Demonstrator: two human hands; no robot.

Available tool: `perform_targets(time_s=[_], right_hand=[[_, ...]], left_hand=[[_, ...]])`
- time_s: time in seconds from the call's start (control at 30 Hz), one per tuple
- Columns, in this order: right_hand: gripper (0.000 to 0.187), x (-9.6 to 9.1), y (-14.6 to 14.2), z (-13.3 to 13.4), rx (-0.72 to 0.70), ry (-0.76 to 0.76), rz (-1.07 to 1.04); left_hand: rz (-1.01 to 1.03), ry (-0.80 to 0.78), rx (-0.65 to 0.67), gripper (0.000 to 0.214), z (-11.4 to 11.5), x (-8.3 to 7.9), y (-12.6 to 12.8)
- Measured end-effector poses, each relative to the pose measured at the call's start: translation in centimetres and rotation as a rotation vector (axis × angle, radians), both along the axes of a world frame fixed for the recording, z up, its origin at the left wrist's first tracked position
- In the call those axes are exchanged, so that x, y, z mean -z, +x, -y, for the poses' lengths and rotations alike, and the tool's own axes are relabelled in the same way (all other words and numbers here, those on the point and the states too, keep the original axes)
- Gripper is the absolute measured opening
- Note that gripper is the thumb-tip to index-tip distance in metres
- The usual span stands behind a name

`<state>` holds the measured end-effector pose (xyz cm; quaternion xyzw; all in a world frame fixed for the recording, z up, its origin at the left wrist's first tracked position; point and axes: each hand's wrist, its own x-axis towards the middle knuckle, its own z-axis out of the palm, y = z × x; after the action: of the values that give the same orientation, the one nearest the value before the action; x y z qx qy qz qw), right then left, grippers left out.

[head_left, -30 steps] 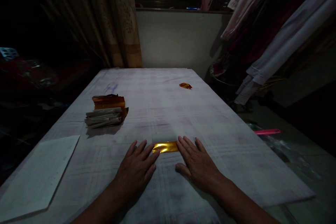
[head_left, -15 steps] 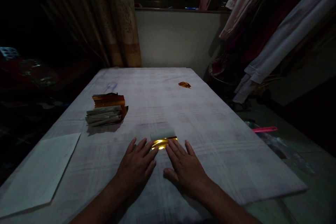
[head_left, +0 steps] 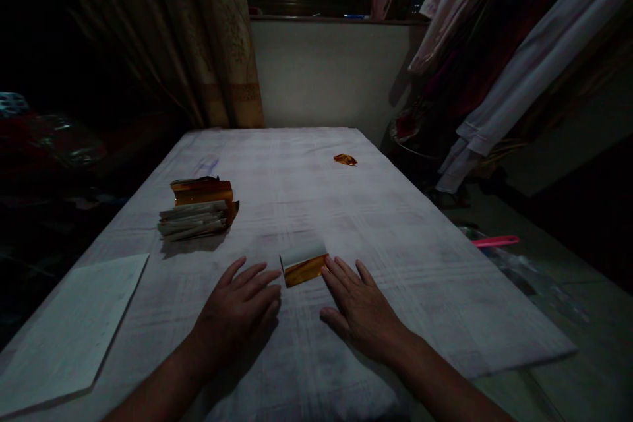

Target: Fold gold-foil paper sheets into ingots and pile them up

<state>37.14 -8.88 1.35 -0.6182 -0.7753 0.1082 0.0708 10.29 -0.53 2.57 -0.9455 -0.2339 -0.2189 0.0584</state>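
A small folded sheet of gold-and-white foil paper [head_left: 303,262] lies on the cloth-covered table [head_left: 376,231], slightly skewed. My left hand [head_left: 237,306] lies flat on the cloth just left of it, fingers spread, not touching it. Flat on the other side rests my right hand [head_left: 359,306], with its fingertips at the paper's right edge. Neither hand holds anything.
A stack of gold and white papers [head_left: 198,211] sits at the table's left. A large white sheet [head_left: 64,330] lies at the near left corner. A small gold scrap [head_left: 345,159] is at the far right. Curtain and hanging clothes surround the table.
Both hands have slid off the folded paper, the left one drawing back and leftward. The paper now shows more of its white side and lies a little rotated.
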Motion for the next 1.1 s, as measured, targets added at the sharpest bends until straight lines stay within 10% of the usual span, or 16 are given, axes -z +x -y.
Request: perform_targets(time_s=[0.4, 1.1], right_hand=[[0.034, -0.5, 0.6, -2.6, -0.078, 0.175, -0.069], [0.016, 1.8, -1.8, -3.5, -0.085, 0.376, -0.152]], left_hand=[[-0.021, -0.15, 0.05, 0.013, -2.7, 0.6, 3.5], [0.111, -0.265, 0.005, 0.02, -0.5, 1.1, 3.6]])
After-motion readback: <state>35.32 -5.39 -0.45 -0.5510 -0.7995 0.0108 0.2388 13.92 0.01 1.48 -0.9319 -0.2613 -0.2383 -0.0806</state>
